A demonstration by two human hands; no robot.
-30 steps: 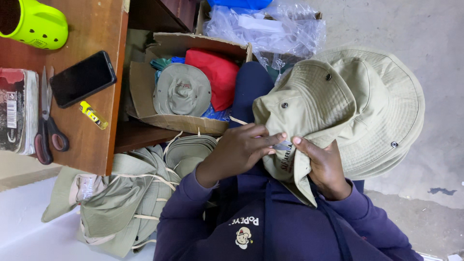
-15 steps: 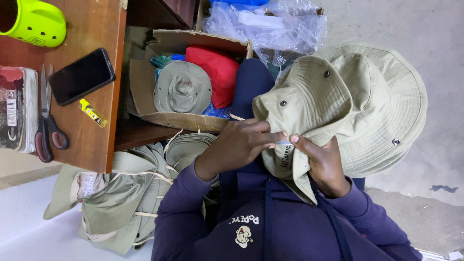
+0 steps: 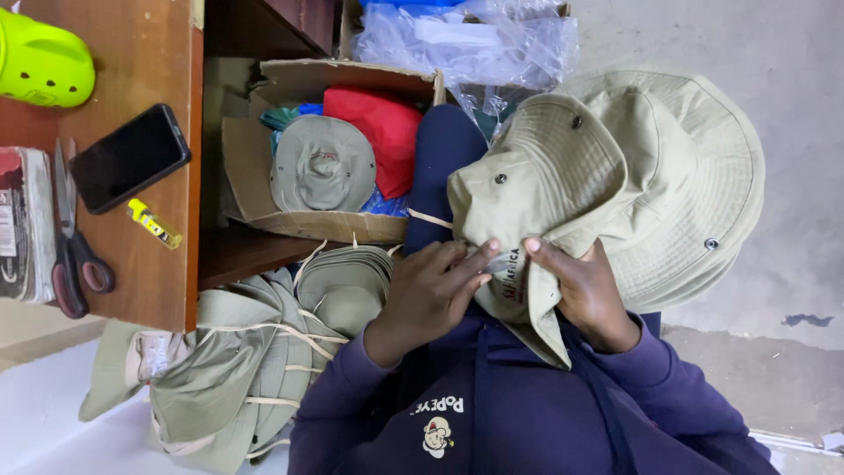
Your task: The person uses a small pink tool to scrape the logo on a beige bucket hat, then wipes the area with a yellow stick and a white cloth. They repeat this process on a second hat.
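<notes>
Both hands hold a khaki bucket hat (image 3: 615, 176) over the lap, in front of the dark blue sweatshirt (image 3: 527, 413). Left hand (image 3: 431, 295) pinches the brim edge between thumb and fingertips, grip clenched on fabric. Right hand (image 3: 585, 295) grasps the same brim fold from the other side, fingers tucked under the cloth. A small label sits between the two grips.

Hat lies on its side: crown points toward the open cardboard box (image 3: 255, 193), brim opening faces the concrete floor (image 3: 703, 35). Long axis runs across the brim, roughly from the box toward the floor.

Risk, as judged: the pinch covers only a narrow strip of brim, so the hat's hanging weight could pull it free onto the floor. The loose chin cord (image 3: 429, 217) could snag on a sleeve.

Nearby: a stack of hats (image 3: 343, 281), scissors (image 3: 70, 255) and a phone (image 3: 127, 158) on the wooden surface (image 3: 149, 53).
</notes>
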